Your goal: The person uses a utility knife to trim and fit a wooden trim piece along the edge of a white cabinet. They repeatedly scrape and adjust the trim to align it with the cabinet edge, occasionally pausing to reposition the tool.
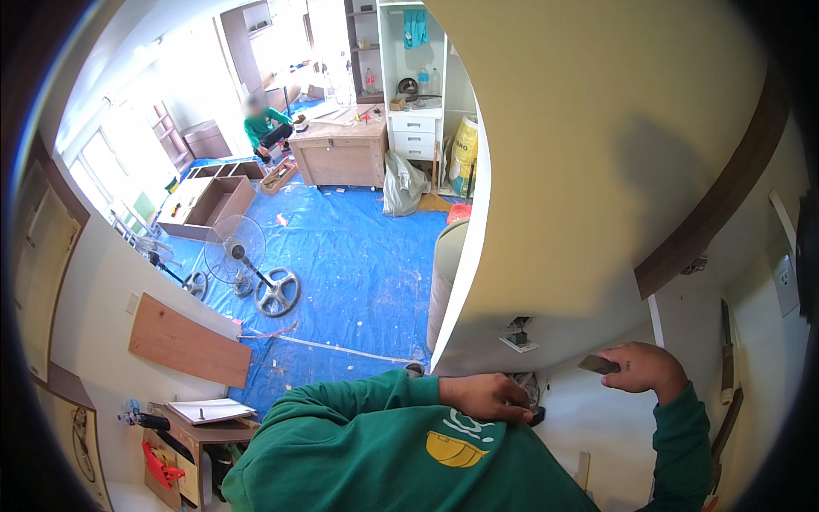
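My right hand is closed round a small, flat, grey-brown block, whose squared end sticks out toward the left. Across my chest, my left hand has its fingers curled. A small dark item shows at its fingertips; its kind and whether it is gripped are hard to make out. Beyond the hands, an open electrical box is set in the white wall. The large yellowish wall panel rises in front of me, with a dark wooden strip along its right side.
Blue plastic sheeting covers the floor at left, where a standing fan and a wooden board are. Farther off, a person in green crouches beside a wooden chest. A wall socket is at far right.
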A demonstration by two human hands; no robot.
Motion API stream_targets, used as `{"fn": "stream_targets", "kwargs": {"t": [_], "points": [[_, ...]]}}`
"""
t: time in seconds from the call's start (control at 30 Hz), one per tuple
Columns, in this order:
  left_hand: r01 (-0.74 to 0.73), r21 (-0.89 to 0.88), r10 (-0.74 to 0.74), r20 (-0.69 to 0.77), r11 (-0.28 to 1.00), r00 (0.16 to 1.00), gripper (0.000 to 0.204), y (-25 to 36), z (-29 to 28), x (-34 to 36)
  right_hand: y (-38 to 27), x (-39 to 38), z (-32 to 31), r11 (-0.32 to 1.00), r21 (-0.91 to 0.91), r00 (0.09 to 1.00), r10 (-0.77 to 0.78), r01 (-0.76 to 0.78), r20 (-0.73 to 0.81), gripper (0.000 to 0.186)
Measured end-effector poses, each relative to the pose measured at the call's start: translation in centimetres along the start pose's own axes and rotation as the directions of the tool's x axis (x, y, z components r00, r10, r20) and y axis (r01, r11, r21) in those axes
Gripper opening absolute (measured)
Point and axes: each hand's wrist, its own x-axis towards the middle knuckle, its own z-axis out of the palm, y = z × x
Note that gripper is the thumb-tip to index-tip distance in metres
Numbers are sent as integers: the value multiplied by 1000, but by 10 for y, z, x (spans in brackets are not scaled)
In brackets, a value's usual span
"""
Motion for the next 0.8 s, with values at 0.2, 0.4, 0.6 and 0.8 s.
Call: {"fn": "stream_targets", "kwargs": {"t": [0.2,0.4,0.6,0.8], "points": [[-7,-15,7,-9,1000,1000,42,1,-1,-1,13,2,10,1000,-6,1000,20,-20,-11,54],[4,-9,-5,-15,1000,1000,41,-1,-1,0,3,1,2,1000,12,1000,10,-10,0,48],[7,-24,-8,-9,1000,1000,41,-2,-1,1,-1,0,0,999,29,999,30,-30,10,45],[20,-25,-20,18,999,1000,42,-5,-1,3,1,1,2,998,-24,998,59,-58,21,44]]}}
